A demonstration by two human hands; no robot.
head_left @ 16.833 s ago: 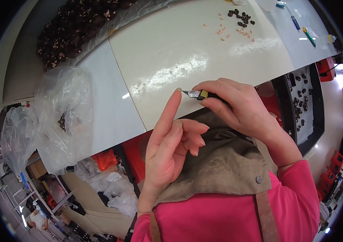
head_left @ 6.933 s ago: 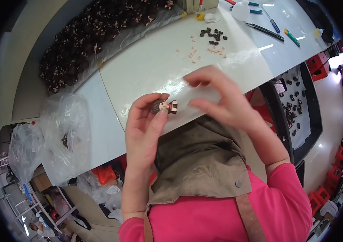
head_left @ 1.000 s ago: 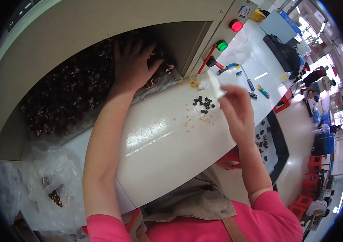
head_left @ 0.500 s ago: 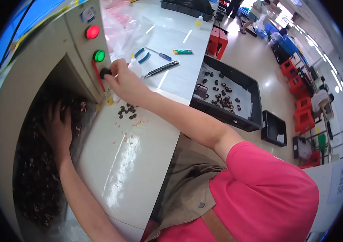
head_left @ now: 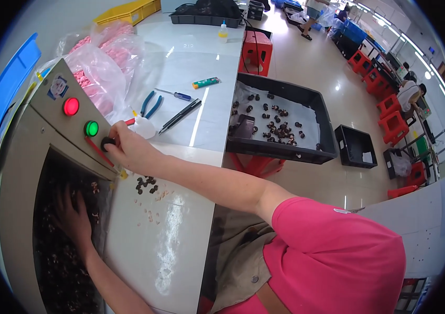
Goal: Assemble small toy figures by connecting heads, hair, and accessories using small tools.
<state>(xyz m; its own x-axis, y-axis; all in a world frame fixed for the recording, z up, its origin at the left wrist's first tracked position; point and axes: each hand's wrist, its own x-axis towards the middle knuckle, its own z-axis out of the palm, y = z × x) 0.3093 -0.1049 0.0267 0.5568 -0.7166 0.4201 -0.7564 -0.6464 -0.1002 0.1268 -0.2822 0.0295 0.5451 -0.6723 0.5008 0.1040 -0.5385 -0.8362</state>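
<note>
My right hand [head_left: 134, 153] pinches a black knob [head_left: 107, 143] on the panel of a beige machine [head_left: 17, 162]. A lit green lamp [head_left: 91, 128] and a lit red lamp [head_left: 71, 107] sit above the knob. Inside the machine's dark opening, my left hand [head_left: 74, 217] lies with fingers spread on a heap of small dark parts [head_left: 61, 267] with copper-coloured bits. Shadow partly hides its fingertips. A small cluster of black pieces [head_left: 146, 184] and pale scraps [head_left: 151, 215] lie on the white tabletop [head_left: 144, 256] beside the opening.
Pliers [head_left: 152, 106], a screwdriver [head_left: 180, 96], a black pen-like tool [head_left: 180, 116], a green tube [head_left: 205, 82] and a white bottle [head_left: 144, 127] lie behind my right forearm. Plastic bags [head_left: 99, 78] hold pink pieces. A black crate [head_left: 319, 112] of dark parts stands to the right.
The view has shifted, so the machine sits lower and more of the table's far end shows. My right hand stays on the knob; my left stays spread in the opening.
</note>
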